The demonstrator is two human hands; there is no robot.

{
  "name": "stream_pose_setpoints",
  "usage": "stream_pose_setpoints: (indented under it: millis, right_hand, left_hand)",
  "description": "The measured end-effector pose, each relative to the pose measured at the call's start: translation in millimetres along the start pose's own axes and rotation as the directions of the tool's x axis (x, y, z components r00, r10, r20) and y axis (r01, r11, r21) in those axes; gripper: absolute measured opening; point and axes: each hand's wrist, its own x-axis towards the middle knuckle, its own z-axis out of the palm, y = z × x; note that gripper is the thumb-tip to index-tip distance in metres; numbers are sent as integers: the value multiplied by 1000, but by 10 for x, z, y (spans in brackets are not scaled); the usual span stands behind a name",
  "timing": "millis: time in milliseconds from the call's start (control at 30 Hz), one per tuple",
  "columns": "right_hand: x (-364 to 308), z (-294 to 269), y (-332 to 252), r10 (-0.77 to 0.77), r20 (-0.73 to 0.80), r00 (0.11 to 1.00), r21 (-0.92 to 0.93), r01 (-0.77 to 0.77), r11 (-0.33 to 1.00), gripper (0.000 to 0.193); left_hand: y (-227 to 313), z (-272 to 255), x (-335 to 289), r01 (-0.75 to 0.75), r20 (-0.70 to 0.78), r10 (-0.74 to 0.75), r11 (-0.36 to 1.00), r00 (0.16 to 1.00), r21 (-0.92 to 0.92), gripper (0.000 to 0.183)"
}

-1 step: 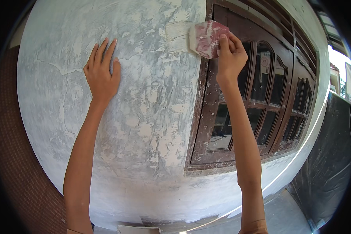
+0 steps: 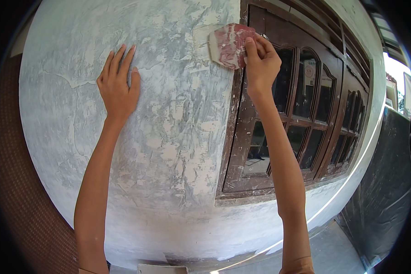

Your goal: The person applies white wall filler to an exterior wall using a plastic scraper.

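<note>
My left hand lies flat against the patchy grey-and-white wall, its fingers spread and pointing up. Higher up and to the right, my right hand pinches a red putty spreader between thumb and fingers. White putty is smeared over the spreader's face. Its pale left edge is at the wall, over a cream-coloured putty patch, just left of the brown window frame. The side of the spreader toward the wall is hidden.
Brown wooden shutters with glass panes stand right of the wall patch, behind my right forearm. A dark red patterned surface borders the far left. Black sheeting hangs at right. A pale box-like object sits at the bottom edge.
My right hand has moved a little to the left with the putty spreader, from over the window frame further onto the wall. The left hand stays in place.
</note>
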Motion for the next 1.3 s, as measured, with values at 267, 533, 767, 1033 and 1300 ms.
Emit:
stream_pose_setpoints:
  millis: [267, 533, 767, 1033, 1300]
  right_hand:
    - [170, -188, 75, 69, -237, 969, 131, -38, 991, 27]
    - [3, 158, -79, -93, 63, 994, -156, 102, 983, 26]
    - [159, -77, -20, 31, -248, 968, 86, -10, 996, 26]
    - [99, 37, 19, -55, -14, 998, -110, 53, 992, 27]
    - [95, -192, -33, 142, -169, 975, 183, -111, 977, 24]
  left_hand:
    - [24, 4, -6, 6, -12, -6, 1000, 1000, -1, 49]
    - [-16, -15, -3, -7, -21, 6, 1000, 1000, -27, 49]
    - [23, 26, -17, -12, -14, 12, 1000, 1000, 0, 49]
    - [-27, -15, -3, 9, 8, -9, 999, 1000, -35, 50]
    - [4, 4, -23, -5, -7, 5, 1000, 1000, -11, 50]
